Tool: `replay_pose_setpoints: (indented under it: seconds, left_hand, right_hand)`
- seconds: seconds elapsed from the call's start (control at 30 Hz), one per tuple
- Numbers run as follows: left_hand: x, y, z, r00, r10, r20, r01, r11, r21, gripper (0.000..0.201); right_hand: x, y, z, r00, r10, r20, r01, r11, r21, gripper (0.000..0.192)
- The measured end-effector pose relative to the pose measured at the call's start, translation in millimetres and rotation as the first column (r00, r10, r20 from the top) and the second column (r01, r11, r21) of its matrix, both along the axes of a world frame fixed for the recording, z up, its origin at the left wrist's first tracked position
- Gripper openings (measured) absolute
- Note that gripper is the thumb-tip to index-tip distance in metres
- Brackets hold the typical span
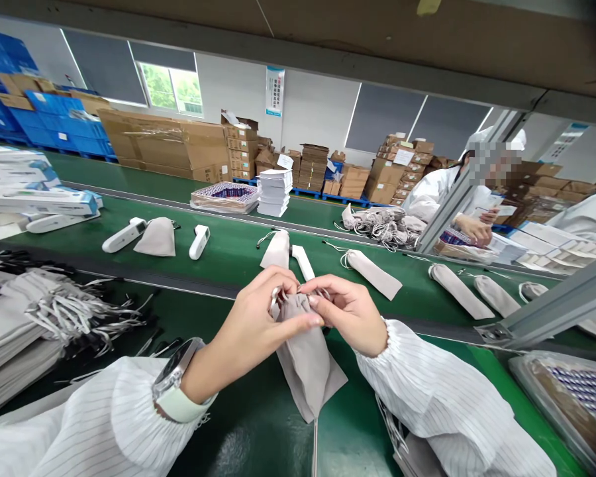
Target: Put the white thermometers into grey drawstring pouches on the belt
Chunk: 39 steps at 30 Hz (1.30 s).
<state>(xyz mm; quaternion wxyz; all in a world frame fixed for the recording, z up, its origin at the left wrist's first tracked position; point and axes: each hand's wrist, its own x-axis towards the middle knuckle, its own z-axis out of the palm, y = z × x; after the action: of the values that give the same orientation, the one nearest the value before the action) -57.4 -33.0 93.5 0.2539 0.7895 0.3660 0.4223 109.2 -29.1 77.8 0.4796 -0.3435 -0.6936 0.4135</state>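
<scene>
We worked over a green desk [248, 424]. At 9 o'clock we noted a pile of flat grey pouches [4, 324], with pale cords bunched on it. At 3 o'clock sat a plastic-lined tray [559, 397] of striped items. At the clock's centre we held a grey drawstring pouch [308, 364], its mouth gathered and its body extending toward 6 o'clock; whether the lower end touched the desk, we could not tell. Our left hand [251, 324], at 10 o'clock, grasped the gathered mouth, thumb across the front. Our right hand [350, 315], at 2 o'clock, had its fingers pinching the same bunched fabric. Just beyond, at 12 o'clock, lay a white device [304, 262], partly hidden. We recorded a watch [179, 368] on the left wrist.
</scene>
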Motion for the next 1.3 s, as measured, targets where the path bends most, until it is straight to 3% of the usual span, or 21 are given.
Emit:
replay_pose_setpoints:
  seconds: [0.07, 0.23, 0.4, 0.6, 0.73, 0.83, 0.93, 1.03, 1.13, 1.17, 1.23, 1.3]
  left_hand:
    - [1, 0, -0.1, 1.000, 0.007, 0.000, -0.007, 1.000, -0.018, 0.013]
    - [0, 8, -2.7, 0.986, -0.146, 0.083, 0.156, 0.981, -0.119, 0.013]
    - [-1, 12, -4.4, 0.968, -0.208, 0.140, 0.228, 0.962, -0.146, 0.012]
    - [-3, 12, -3.8, 0.952, -0.263, 0.159, 0.286, 0.947, -0.147, 0.010]
    - [-4, 11, -3.0, 0.949, -0.274, 0.155, 0.297, 0.942, -0.153, 0.010]
    - [-5, 11, -2.7, 0.950, -0.274, 0.149, 0.293, 0.948, -0.125, 0.010]
    - [-3, 14, -5.3, 0.958, -0.241, 0.158, 0.261, 0.957, -0.123, 0.013]
    - [0, 21, -19.2, 0.987, -0.141, 0.083, 0.153, 0.974, -0.166, 0.030]
    - [3, 27, -49.9, 0.981, -0.063, -0.186, 0.036, 0.989, -0.147, 0.039]
    - [3, 29, -62.4, 0.958, -0.068, -0.279, 0.030, 0.990, -0.136, 0.041]
    - [3, 32, -85.4, 0.909, -0.099, -0.406, 0.050, 0.990, -0.130, 0.040]
    - [2, 35, -99.9, 0.883, -0.142, -0.447, 0.093, 0.987, -0.129, 0.035]
  right_hand:
    - [0, -1, -1.0, 0.999, -0.035, 0.027, 0.034, 0.999, 0.038, 0.016]
    - [2, -1, -0.9, 1.000, -0.007, -0.008, 0.007, 1.000, 0.028, 0.016]
    - [2, -2, 0.5, 1.000, -0.018, -0.003, 0.018, 0.999, 0.034, 0.018]
    - [3, -7, 6.1, 0.984, -0.133, 0.120, 0.111, 0.978, 0.177, 0.018]
    - [3, -15, 10.7, 0.943, -0.251, 0.217, 0.148, 0.904, 0.401, 0.021]
    - [1, -20, 11.4, 0.913, -0.309, 0.267, 0.102, 0.807, 0.582, 0.029]
    - [8, -12, 12.7, 0.855, -0.384, 0.349, 0.053, 0.733, 0.678, 0.032]
    - [38, 15, 17.6, 0.734, -0.618, 0.281, 0.238, 0.622, 0.746, 0.029]
    - [88, 52, 20.0, 0.431, -0.885, 0.178, 0.491, 0.395, 0.777, 0.029]
    - [106, 63, 17.9, 0.320, -0.926, 0.200, 0.522, 0.348, 0.778, 0.030]
    - [135, 82, 6.6, 0.109, -0.934, 0.339, 0.578, 0.338, 0.743, 0.032]
    - [154, 94, -14.5, -0.044, -0.832, 0.553, 0.626, 0.408, 0.664, 0.033]
